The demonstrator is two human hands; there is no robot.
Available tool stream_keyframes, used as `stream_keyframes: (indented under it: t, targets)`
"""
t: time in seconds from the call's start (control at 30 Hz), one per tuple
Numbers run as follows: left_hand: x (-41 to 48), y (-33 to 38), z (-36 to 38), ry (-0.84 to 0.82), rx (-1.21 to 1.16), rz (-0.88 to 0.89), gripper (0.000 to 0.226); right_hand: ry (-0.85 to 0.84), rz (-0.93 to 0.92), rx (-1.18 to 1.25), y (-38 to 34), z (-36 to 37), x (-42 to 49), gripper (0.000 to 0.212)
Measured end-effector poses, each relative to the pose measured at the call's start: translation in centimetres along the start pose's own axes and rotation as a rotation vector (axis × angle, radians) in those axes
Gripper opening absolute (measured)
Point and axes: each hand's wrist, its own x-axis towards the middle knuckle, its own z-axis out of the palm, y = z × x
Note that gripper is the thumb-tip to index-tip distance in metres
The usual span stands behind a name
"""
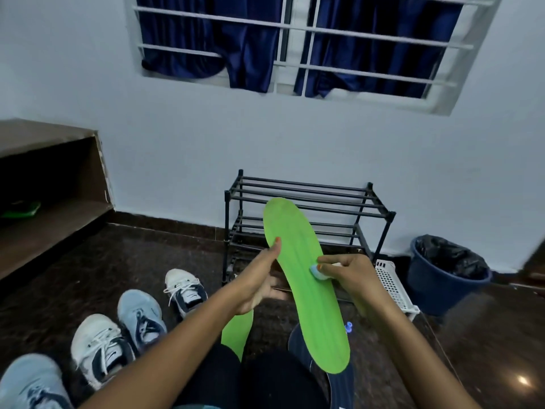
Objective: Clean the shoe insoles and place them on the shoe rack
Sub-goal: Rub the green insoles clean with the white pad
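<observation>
**A:** Where's the insole right now?

**B:** The green insole (306, 290) is held up in the middle of the view. Its toe end points to about twelve o'clock and its heel end is down at five o'clock, by the person's lap. The black shoe rack (306, 199) stands behind it against the wall, and the two are not touching.

**A:** And the hands?

**B:** The left hand (259, 278) grasps the insole from its nine o'clock side, thumb on the top face near the edge and fingers behind it. The right hand (351, 270) comes in from three o'clock. Its fingers are curled round a small white and blue scrubber (318, 273), which is pressed against the insole's face about halfway along.

**A:** Is there another insole?

**B:** Yes, a second insole (236, 332) lies lower, at seven o'clock of the held one, partly hidden by the left forearm.

**A:** Anything else around?

**B:** Four shoes (100, 346) sit on the dark floor (88, 261) at eight o'clock. A white slotted basket (395, 287) is just beside the rack at its four o'clock. A blue bin (442, 290) lined with a black bag stands beyond the basket.
</observation>
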Motion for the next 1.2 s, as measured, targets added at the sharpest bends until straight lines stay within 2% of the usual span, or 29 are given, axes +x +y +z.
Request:
stream_keyframes:
  t: [0.13, 0.27, 0.37, 0.43, 0.6, 0.7, 0.8, 0.9, 1.0, 1.13, 1.2]
  targets:
    - [-0.4, -0.2, 0.4, 0.06, -0.224, 0.044, 0.075, -0.033, 0.016, 0.049, 0.0, -0.3, -2.4, 0.012]
    - [-0.6, -0.1, 1.2, 0.19, -0.386, 0.108, 0.08, -0.092, 0.072, 0.093, 0.4, -0.1, -4.1, 0.01]
    - [-0.1, -0.4, 1.0, 0.174, -0.508, 0.115, 0.088, -0.118, 0.106, 0.091, 0.8, 0.0, -5.0, 0.012]
    - [0.3, -0.9, 0.9, 0.122, -0.583, 0.113, 0.086, -0.122, 0.11, 0.064, 1.1, -0.1, -5.3, 0.011]
    - [0.9, -1.1, 1.4, 0.071, -0.648, 0.137, 0.063, -0.102, 0.069, -0.036, 1.3, -0.4, -5.4, 0.011]
    - [1.4, -1.4, 1.7, 0.073, -0.631, 0.132, 0.058, 0.006, -0.058, -0.133, 0.8, -0.1, -4.5, 0.01]
    - [1.8, -1.7, 1.9, 0.054, -0.606, 0.122, 0.06, 0.07, -0.201, -0.12, -0.2, 1.4, -3.0, 0.011]
    - [2.2, -1.9, 2.0, 0.03, -0.595, 0.123, 0.058, 0.216, -0.438, -0.2, -1.0, 3.5, -1.6, 0.01]
    - [2.6, -2.2, 1.9, 0.004, -0.613, 0.126, 0.056, 0.334, -0.671, -0.386, -0.5, 4.9, -0.7, 0.012]
    - [2.6, -2.0, 1.7, 0.003, -0.623, 0.109, 0.055, 0.203, -0.711, -0.487, 1.1, 5.6, -0.3, 0.009]
    - [2.6, -1.8, 1.6, 0.019, -0.633, 0.098, 0.053, 0.118, -0.696, -0.458, 1.5, 5.5, -0.4, 0.017]
